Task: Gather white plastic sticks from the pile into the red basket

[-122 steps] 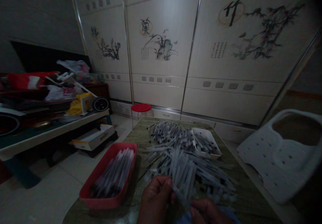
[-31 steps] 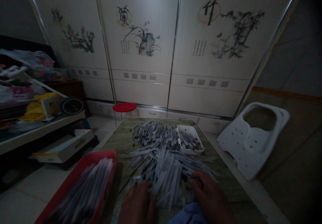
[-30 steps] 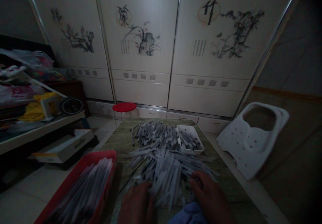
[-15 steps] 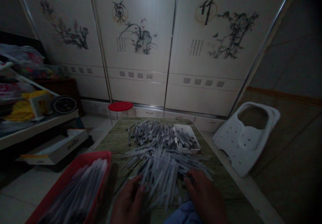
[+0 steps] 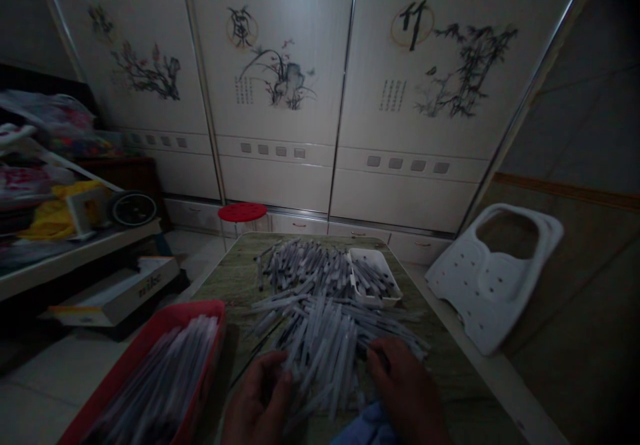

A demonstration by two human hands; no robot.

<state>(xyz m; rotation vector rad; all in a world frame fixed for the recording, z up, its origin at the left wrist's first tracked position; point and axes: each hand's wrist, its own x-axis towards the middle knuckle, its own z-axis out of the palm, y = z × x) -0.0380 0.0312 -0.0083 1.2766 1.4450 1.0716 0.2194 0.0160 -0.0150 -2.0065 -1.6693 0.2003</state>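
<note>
A loose pile of clear, slim plastic pen barrels (image 5: 325, 345) spreads over the table in front of me. My left hand (image 5: 263, 395) is at the pile's near left side, fingers curled and thumb close to the forefinger; whatever sits between them is too dark to make out. At the near right side, my right hand (image 5: 405, 385) has its thumb and fingers pinched together, and their contents cannot be made out. Further back lies a heap of dark-ended pens (image 5: 305, 265), beside a white tray (image 5: 399, 296) holding more of them. A blue cloth (image 5: 367, 425) shows by my right wrist.
A red basket (image 5: 217, 308) full of pen barrels stands left of the wood-patterned table (image 5: 225, 278). Behind are a red stool (image 5: 243, 212) and sliding cabinet doors (image 5: 280, 178). A white folded plastic seat (image 5: 495, 278) leans at right; a shoe box (image 5: 120, 295) lies at left.
The view has shifted slightly. My right hand's fingers have drawn closer together, and the dark bit at their tips no longer shows. My left hand has stayed almost in place beside the pile.
</note>
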